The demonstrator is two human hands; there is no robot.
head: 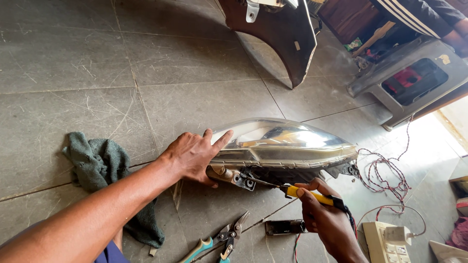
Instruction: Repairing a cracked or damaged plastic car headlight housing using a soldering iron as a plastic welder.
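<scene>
Both hands work at a car headlight [287, 146] lying on the tiled floor [73, 63], its long axis running left to right across the view, clear lens facing up and away. Farthest left, a crumpled grey-green cloth [97, 168] lies on the floor beside the forearm. Next, the left hand [195, 156] rests flat and spread on the headlight's left end, fingers wide, pressing it down rather than gripping. Below, near the person, teal-handled tin snips [219, 241] and a small dark rectangular part [285, 227] lie on the tiles. The right hand [324, 214] is closed around the yellow handle of a soldering iron [297, 191], whose thin tip points left toward the black bracket at the headlight's lower edge, just beside it. Twisted red and white wire [385, 178] and a cream power strip [387, 241] lie to the right.
</scene>
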